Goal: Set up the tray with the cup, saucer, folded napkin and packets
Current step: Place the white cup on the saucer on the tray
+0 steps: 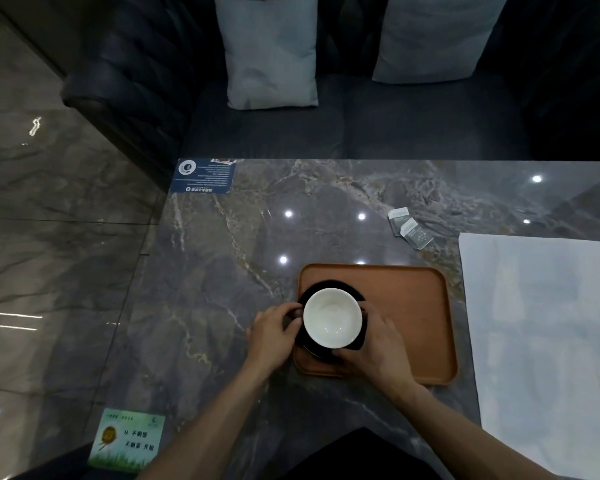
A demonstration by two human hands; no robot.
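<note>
A white cup (332, 317) sits on a black saucer (329, 285) at the left end of the orange tray (409, 313). My left hand (274, 336) grips the saucer's left rim, fingers curled onto it. My right hand (378, 344) holds the saucer's right and near edge beside the cup. Two small grey packets (409, 227) lie on the marble table beyond the tray's far right corner. A white napkin (548, 341) lies spread flat to the right of the tray.
The grey marble table (222, 271) has a blue card (204, 176) at its far left corner and a green card (127, 439) at its near left. A dark sofa (326, 126) with two pale cushions stands behind the table. Glossy floor lies to the left.
</note>
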